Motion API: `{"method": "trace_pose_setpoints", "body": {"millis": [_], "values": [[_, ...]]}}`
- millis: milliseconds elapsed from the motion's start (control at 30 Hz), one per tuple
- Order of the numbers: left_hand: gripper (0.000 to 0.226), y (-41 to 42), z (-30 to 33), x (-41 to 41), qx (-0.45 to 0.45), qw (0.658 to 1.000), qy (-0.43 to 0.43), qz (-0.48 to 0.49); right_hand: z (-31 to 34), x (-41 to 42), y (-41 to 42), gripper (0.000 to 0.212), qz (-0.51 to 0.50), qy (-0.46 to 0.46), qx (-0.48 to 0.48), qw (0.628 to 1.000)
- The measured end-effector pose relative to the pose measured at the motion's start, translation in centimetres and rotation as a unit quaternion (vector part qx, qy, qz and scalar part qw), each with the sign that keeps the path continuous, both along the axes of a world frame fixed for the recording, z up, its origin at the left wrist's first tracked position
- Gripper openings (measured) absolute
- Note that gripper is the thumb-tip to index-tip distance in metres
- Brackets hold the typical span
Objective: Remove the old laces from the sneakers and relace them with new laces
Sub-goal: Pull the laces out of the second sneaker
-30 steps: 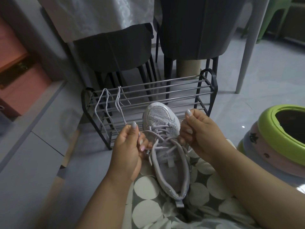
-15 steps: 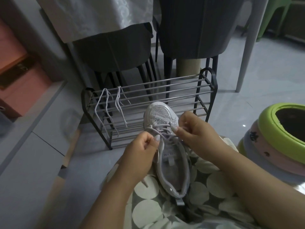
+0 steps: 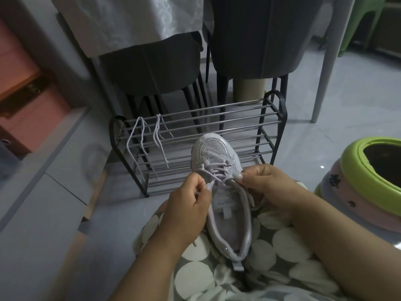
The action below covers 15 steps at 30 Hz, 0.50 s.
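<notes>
Grey floor, wire shoe rack [image 3: 217,127] ahead, spare laces [image 3: 141,144] draped over its rails. Sneaker [image 3: 225,203] propped on polka-dot lap, toe outward for eyelet access. Left hand [image 3: 188,211] and right hand [image 3: 264,185] fingers pinching lace [image 3: 217,177] ends, likely tensioning.

Dim room: grey floor [image 3: 358,127], 2 dark chairs [image 3: 152,68], metal rack [image 3: 269,118].
</notes>
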<state>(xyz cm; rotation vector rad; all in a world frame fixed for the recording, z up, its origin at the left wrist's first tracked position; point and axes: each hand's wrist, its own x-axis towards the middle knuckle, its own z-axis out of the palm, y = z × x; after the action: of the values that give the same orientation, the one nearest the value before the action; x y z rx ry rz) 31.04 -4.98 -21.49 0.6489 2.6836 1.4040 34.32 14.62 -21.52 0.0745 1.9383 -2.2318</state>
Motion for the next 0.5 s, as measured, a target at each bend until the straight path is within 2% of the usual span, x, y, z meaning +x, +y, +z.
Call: {"method": "trace_pose_setpoints", "body": {"millis": [100,167,200,267,333,400,500], "values": [[0.028,0.0,-0.1,0.0,-0.004,1.0,0.002,0.004,0.0,-0.3,-0.1,0.042,-0.009,-0.021,-0.127,0.992],[0.029,0.0,-0.1,-0.1,-0.001,1.0,-0.004,0.011,0.2,-0.7,0.2,0.045,-0.01,-0.018,-0.195,0.981],[0.029,-0.1,-0.1,-0.2,0.0,1.0,-0.006,0.013,0.2,-0.9,0.4,0.05,-0.014,-0.018,-0.2,0.98],[0.028,0.0,0.0,-0.2,-0.003,1.0,-0.005,0.014,0.1,-0.9,0.5,0.048,-0.031,-0.017,-0.129,0.991],[0.027,0.0,-0.1,-0.1,-0.009,1.0,0.001,0.02,0.3,-0.7,0.3,0.038,-0.025,-0.002,-0.002,1.0],[0.024,0.0,0.1,-0.1,-0.013,0.999,0.03,0.032,0.8,-0.5,0.2,0.029,-0.033,0.038,0.096,0.994],[0.015,-0.1,0.5,-0.9,0.006,0.992,0.119,0.039,2.0,-0.8,0.5,0.021,-0.083,0.121,0.188,0.971]]}}
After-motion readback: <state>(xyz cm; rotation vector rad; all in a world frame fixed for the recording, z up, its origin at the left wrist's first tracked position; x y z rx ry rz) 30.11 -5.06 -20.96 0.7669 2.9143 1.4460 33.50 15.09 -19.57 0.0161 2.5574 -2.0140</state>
